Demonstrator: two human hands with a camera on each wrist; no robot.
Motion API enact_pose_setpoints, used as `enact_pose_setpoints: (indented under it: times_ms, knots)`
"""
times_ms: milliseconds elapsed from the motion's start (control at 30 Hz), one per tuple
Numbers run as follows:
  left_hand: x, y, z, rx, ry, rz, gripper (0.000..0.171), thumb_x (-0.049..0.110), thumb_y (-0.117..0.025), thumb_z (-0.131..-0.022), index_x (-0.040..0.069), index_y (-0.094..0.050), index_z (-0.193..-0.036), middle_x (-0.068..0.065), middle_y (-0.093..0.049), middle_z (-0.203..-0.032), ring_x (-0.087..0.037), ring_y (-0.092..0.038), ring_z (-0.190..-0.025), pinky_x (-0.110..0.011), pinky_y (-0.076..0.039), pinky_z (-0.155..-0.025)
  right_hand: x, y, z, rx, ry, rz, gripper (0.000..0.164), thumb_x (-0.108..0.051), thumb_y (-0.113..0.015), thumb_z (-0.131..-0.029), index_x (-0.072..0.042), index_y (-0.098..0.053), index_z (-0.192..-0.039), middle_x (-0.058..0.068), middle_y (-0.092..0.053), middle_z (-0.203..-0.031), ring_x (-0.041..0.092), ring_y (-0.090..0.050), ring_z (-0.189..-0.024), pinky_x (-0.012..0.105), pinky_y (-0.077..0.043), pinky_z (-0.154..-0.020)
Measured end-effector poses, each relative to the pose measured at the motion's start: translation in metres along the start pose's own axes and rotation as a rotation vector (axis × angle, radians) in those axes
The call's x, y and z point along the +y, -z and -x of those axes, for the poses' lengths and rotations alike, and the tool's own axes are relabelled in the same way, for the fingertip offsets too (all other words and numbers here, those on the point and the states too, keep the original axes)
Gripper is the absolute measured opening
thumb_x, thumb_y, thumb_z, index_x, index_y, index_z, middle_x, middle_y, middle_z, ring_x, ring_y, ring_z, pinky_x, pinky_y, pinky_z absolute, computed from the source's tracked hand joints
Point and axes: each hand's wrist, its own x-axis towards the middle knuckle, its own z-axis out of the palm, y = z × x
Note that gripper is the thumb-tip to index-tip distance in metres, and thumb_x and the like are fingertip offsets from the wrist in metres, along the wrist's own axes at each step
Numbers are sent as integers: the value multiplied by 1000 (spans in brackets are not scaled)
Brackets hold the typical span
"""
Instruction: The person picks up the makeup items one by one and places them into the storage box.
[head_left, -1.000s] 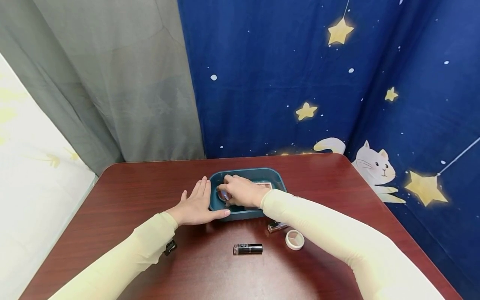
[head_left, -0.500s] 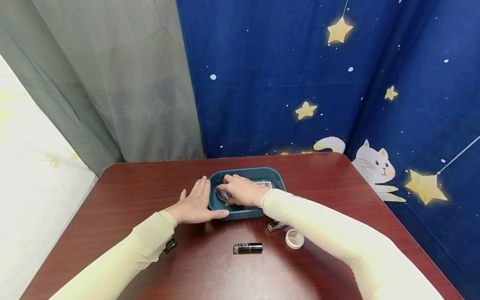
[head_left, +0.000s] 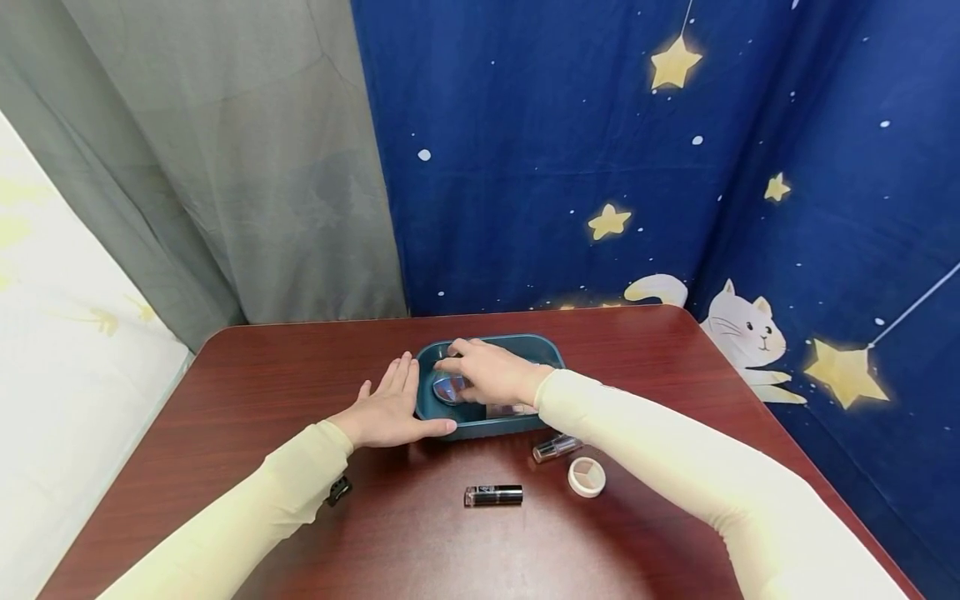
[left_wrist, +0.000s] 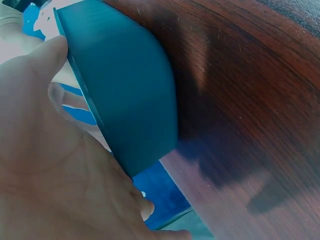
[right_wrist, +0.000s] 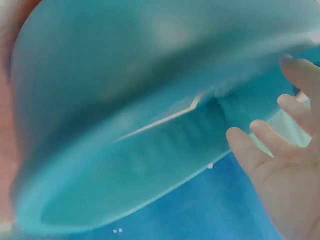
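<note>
A dark teal tray (head_left: pixel 480 430) stands at the far middle of the table. My left hand (head_left: pixel 384 414) lies with straight fingers along its left side, and in the left wrist view the thumb (left_wrist: pixel 52 55) reaches the rim. My right hand (head_left: pixel 491 373) is over the inside of the tray, fingers spread and slightly bent, as the right wrist view also shows. Just left of its fingertips, a round compact with a shiny blue top (head_left: pixel 448 389) lies at the tray's left end. A flat palette (head_left: pixel 510 410) lies partly hidden beneath the right hand.
In front of the tray, a black lipstick tube (head_left: pixel 493 496) lies on the reddish-brown table (head_left: pixel 360 542). To its right are a silver-and-dark tube (head_left: pixel 557 448) and a round white pan (head_left: pixel 587 477) with three powder sections. Curtains (head_left: pixel 540 167) hang behind.
My right hand has let go of the round compact and moved slightly right and up, so more of the blue top shows. The left hand has stayed against the tray.
</note>
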Motion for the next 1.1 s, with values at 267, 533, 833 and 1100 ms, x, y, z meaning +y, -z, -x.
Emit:
enact_pose_setpoints:
  times_ms: [267, 533, 833, 1100]
  knots:
    - [-2, 0, -1, 4, -2, -6, 128, 85, -50, -81, -4, -2, -159, -21, 6, -166, -38, 2, -153, -72, -9, -112, 2, 24, 16, 26, -24, 0, 60, -37, -74, -93, -20, -54, -147, 5, -51, -138, 19, -53, -119, 34, -47, -101]
    - [0, 0, -1, 6, -5, 2, 127, 84, -52, -81, -4, -4, -159, -21, 5, -167, -39, 0, -152, -72, -10, -112, 12, 35, 39, 68, -37, 5, 60, -32, -76, -92, -25, -53, -147, 7, -51, -141, 22, -52, -124, 38, -47, -102]
    - [1, -1, 1, 21, 7, 7, 129, 85, -54, -79, -4, -5, -159, -21, 2, -167, -38, -1, -153, -71, -10, -113, 23, 50, 78, 112, -82, -30, 55, -25, -75, -92, -20, -57, -144, 13, -51, -142, 29, -52, -126, 46, -47, -102]
    - [2, -2, 0, 32, 4, -4, 130, 86, -53, -78, -3, -5, -159, -19, 3, -167, -37, -1, -153, -70, -9, -113, 28, 58, 111, 115, -96, 15, 56, -27, -75, -92, -21, -56, -144, 11, -51, -142, 29, -50, -128, 47, -46, -103]
